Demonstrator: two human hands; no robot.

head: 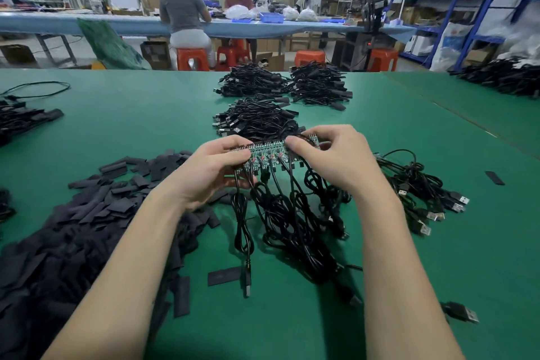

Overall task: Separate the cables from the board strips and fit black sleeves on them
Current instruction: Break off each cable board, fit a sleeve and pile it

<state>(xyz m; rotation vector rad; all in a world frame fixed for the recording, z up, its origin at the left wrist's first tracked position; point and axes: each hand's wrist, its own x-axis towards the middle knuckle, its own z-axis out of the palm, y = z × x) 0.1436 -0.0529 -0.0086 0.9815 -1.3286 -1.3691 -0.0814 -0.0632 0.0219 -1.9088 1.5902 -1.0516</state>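
Hands up over the green table [409, 257]: our left hand [210, 172] and right hand [336, 159] both pinch the board strip [270, 150], its cables [280, 213] dangling beneath. Black sleeves [87, 213] heap left, loose cables [423, 193] right, finished bundles [257, 118] just behind.

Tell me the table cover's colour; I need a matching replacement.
Green, a plain green mat, shown best in the head view.
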